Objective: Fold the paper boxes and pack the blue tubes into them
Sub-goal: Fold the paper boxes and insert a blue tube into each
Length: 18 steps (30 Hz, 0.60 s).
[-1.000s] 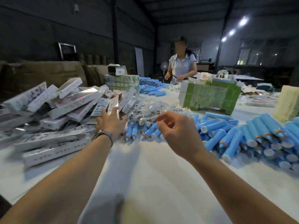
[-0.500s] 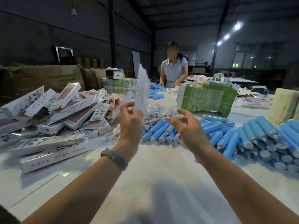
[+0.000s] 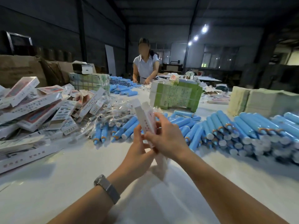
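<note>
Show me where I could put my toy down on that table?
Bare white tabletop lies near the person, in front of the white paper box pile and the blue plastic tubes. Farther back it is crowded.

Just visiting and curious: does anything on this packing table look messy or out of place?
Mostly the boxes on the left: they lie in a loose, tilted heap, some with open flaps, while the blue tubes on the right lie in rows. Both hands, left and right, hold one box. Nothing looks spilled or broken.
</note>
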Motion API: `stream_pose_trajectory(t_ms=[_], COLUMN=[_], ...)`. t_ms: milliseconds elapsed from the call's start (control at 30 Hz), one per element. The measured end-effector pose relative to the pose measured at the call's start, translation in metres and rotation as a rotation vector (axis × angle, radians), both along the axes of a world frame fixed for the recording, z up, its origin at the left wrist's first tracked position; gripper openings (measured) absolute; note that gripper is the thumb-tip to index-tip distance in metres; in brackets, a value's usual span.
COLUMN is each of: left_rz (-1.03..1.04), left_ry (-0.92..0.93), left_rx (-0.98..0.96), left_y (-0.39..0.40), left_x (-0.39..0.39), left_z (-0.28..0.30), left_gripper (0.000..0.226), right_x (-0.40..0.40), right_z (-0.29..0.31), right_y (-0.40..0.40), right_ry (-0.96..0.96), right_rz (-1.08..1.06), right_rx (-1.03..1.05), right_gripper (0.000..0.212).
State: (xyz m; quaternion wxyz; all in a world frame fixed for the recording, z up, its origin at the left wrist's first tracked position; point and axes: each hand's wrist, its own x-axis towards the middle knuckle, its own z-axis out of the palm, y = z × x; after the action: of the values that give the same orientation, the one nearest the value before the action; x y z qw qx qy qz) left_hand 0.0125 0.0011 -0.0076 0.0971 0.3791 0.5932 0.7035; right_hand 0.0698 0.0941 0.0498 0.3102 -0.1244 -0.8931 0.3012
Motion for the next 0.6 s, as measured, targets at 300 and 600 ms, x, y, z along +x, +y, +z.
stream_pose_trajectory(t_ms=[300,600], left_rz=[0.311,0.266], left_ry=[0.172,0.276], left_rx=[-0.039,-0.041], left_y=[-0.012,-0.016], left_x=[-0.023,-0.027], left_z=[-0.001,-0.001], left_gripper=[0.027,0.02], right_x=[0.005,0.001], right_z=[0.015,-0.041], right_y=[0.05,0.099], right_ry=[-0.044,-0.534], right_rz=[0.234,-0.086], right_rx=[-0.234,0.585], right_gripper=[0.041,0.037])
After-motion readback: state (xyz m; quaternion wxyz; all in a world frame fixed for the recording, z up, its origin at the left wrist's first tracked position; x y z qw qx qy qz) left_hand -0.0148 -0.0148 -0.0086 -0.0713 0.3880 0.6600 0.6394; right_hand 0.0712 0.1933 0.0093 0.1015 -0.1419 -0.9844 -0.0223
